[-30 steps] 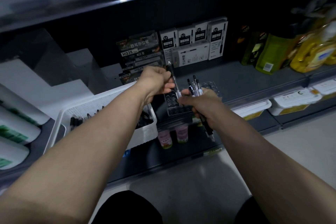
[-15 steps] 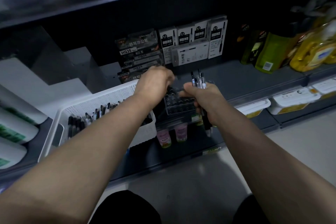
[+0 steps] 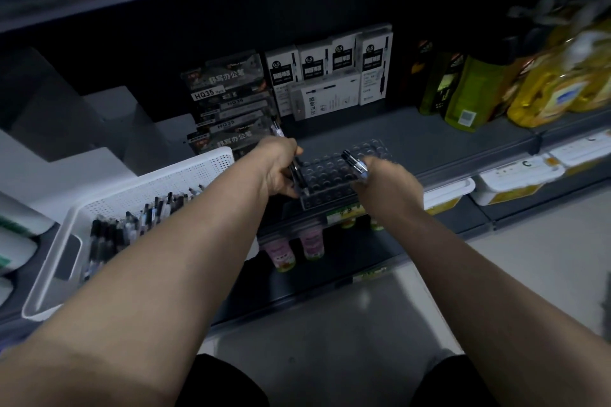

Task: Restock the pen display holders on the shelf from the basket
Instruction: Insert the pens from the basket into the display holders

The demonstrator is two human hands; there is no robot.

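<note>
– So, where is the pen holder (image 3: pixel 330 175) found?
– It is seen at the front edge of the shelf (image 3: pixel 429 139), between the two hands, with rows of round holes shown across its top
– And how is the left hand (image 3: pixel 279 168) held?
– One pen (image 3: pixel 277 129) is pinched between the thumb and the curled fingers. It is tilted, and its lower end is set at the near left corner of the holder
– What about the right hand (image 3: pixel 390 185)?
– Its fingers are closed round a bunch of pens (image 3: pixel 356 164), whose ends are pushed out over the holder's right side. The fingertips themselves are hidden
– Where is the basket (image 3: pixel 205 162) placed?
– It is placed left of the holder and is partly covered by the left forearm. Loose pens (image 3: pixel 132 225) are laid in a row inside it
– What else is stocked?
– Boxes (image 3: pixel 330 73) are stacked against the back of the shelf, yellow bottles (image 3: pixel 545 92) are kept at its right end, and pink bottles (image 3: pixel 310 243) are stood on the shelf below
</note>
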